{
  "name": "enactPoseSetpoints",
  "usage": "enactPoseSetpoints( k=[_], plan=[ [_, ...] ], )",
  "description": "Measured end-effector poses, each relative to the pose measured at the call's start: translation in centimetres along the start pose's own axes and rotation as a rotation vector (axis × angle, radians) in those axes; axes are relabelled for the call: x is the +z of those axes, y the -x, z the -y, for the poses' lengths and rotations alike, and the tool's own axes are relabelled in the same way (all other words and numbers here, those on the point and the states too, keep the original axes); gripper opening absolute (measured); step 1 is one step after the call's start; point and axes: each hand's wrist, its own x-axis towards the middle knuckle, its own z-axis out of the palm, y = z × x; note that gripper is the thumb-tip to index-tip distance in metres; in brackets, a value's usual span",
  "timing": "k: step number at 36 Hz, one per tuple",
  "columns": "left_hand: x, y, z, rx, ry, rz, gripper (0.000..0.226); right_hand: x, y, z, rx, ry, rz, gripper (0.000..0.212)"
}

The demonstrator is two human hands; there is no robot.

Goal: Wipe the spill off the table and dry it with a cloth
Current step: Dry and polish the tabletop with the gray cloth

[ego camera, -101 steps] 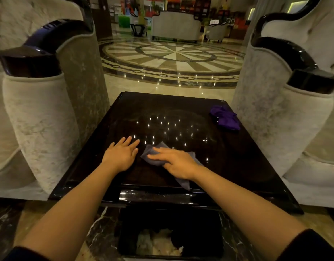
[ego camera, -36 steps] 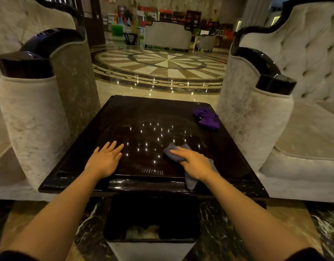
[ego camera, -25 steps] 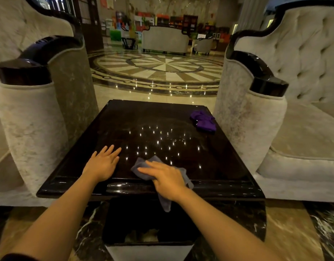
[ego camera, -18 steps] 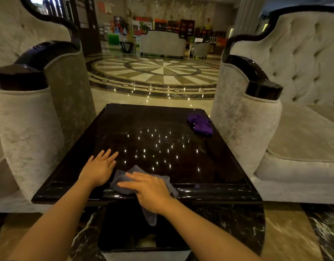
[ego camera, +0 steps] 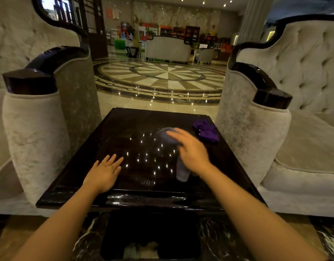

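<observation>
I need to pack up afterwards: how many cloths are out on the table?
2. A grey cloth lies under the right hand near the table's middle. A purple cloth lies loose at the far right edge. None other shows.

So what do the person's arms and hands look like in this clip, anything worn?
Both forearms are bare right down to the bottom edge of the frame, so no sleeve shows. The left hand and right hand wear no gloves, and no watch, bracelet or ring is visible. The right hand is motion-blurred, so small details there can't be checked.
</observation>
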Motion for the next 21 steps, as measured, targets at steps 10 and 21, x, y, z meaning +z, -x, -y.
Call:
enactPoseSetpoints(
  k=[10, 21],
  plan=[
    [0.4, -0.2, 0.2, 0.017, -0.032, -0.012, 0.048, -4.0, -0.2, -10.4, 0.36, 0.217, -0.143, 0.045],
    [0.7, -0.5, 0.6, 0.026, -0.042, -0.019, 0.048, -2.0, -0.2, -13.7, 0.486, 0.221, -0.11, 0.027]
  ],
)
